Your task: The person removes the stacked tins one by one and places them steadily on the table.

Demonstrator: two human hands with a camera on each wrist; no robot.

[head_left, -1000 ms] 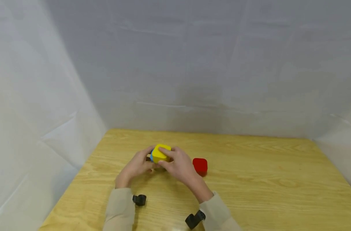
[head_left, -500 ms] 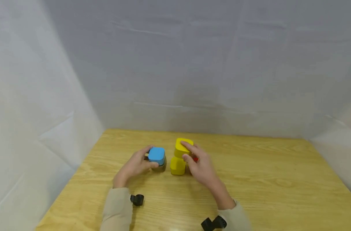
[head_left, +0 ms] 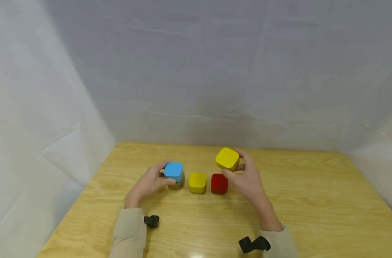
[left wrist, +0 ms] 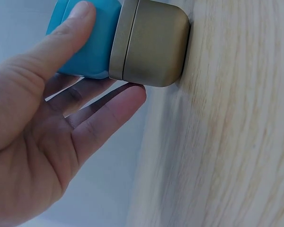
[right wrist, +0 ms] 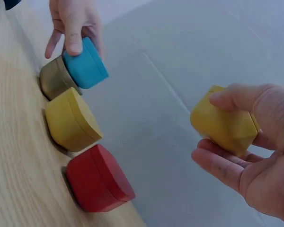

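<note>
Seen from the head camera, a person in beige sleeves works with both hands over a pale wooden worktop [head_left: 312, 200] enclosed by white sheeting. Three small rounded-square containers stand in a row near the middle of the worktop. At the left end is a metallic container with a blue lid [head_left: 174, 170]; the left hand [head_left: 149, 184] grips it, thumb on the near side of the lid and fingers curled behind. The left wrist view shows the thumb lying across the blue lid [left wrist: 87, 40] and the brass-coloured base [left wrist: 154, 42] resting on the wood. Just to the right of it, apart from it, stands a yellow container [head_left: 197, 182], and just beside that a red container [head_left: 219, 183]. The right hand [head_left: 247, 177] is raised above the worktop, to the right of and slightly behind the red container. It holds a yellow lid [head_left: 227, 158] off the surface, pinched between the thumb and curled fingers. In the right wrist view the yellow lid [right wrist: 223, 122] sits in the fingers, well clear of the row, with the red container [right wrist: 98, 179] nearest below it. Small black camera mounts show at both wrists.
</note>
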